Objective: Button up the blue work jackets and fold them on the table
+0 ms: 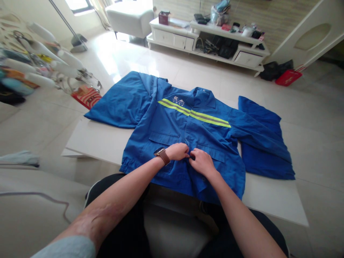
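Note:
A blue work jacket (172, 123) with a yellow-and-grey reflective stripe lies front up on a low white table (99, 138), its collar away from me. My left hand (179, 151), a watch (162, 155) on its wrist, pinches the jacket's front edge near the middle. Right beside it, my right hand (201, 160) is closed on the other side of the front opening. The fingertips nearly meet; whatever small part lies between them is hidden. Folded blue cloth lies under the left sleeve side (120, 102) and the right sleeve side (263, 139).
A white TV cabinet (172, 37) with assorted items stands against the far wall. A white stool (130, 18) is beside it. At left are a rack with white padded bars (67, 59) and a red striped bag (86, 96). A red bag (288, 77) lies on the floor at right.

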`<control>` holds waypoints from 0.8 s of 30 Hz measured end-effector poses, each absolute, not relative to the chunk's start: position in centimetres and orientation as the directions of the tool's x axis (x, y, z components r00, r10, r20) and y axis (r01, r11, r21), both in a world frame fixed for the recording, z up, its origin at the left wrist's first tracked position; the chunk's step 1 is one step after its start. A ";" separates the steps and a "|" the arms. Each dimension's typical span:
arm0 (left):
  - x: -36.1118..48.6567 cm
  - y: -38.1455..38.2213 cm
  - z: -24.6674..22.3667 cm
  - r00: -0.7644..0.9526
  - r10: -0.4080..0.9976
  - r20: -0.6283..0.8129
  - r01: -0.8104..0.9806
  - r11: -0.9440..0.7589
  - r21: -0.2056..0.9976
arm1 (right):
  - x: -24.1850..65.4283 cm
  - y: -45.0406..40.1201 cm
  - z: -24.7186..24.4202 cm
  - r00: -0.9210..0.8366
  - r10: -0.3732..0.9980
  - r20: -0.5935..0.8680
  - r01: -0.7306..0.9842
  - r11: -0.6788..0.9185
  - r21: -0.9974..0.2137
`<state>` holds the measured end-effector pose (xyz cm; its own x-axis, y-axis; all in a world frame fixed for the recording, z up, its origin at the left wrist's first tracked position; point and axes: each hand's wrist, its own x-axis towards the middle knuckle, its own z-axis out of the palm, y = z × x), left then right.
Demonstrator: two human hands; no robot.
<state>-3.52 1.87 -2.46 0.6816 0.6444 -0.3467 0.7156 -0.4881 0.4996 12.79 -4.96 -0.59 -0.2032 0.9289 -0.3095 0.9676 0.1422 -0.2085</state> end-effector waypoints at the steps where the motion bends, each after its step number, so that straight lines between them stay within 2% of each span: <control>1: -3.5 1.9 -2.5 0.678 0.649 -0.345 0.717 -0.484 0.501 | 12.8 -5.0 -0.6 -0.204 0.931 -0.301 0.967 0.143 -0.213; 6: -3.4 1.7 -2.6 0.666 0.679 -0.311 0.716 -0.462 0.524 | 12.6 -4.9 -0.5 -0.198 0.936 -0.291 0.965 0.135 -0.224; 12: -3.4 1.5 -1.8 0.639 0.721 -0.268 0.719 -0.436 0.541 | 13.5 -4.5 -0.4 -0.108 0.952 -0.286 0.976 0.046 -0.214; 14: -3.6 1.3 -1.5 0.629 0.715 -0.305 0.747 -0.448 0.491 | 13.8 -4.4 -0.4 -0.082 0.958 -0.274 0.977 0.023 -0.214; 19: -3.8 0.6 -1.5 0.545 0.649 -0.531 0.836 -0.467 0.287 | 14.1 -4.1 -0.2 -0.051 0.967 -0.248 0.981 0.002 -0.192; 24: -3.4 -0.8 -2.0 0.530 0.649 -0.545 0.838 -0.500 0.220 | 14.3 -4.5 0.2 -0.035 0.966 -0.256 0.985 -0.010 -0.172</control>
<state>-3.37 -0.77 -2.00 0.5303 0.6492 -0.5453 0.8379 -0.4996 0.2200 14.32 -4.54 0.15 -0.0354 0.9660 -0.2562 0.9850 -0.0096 -0.1725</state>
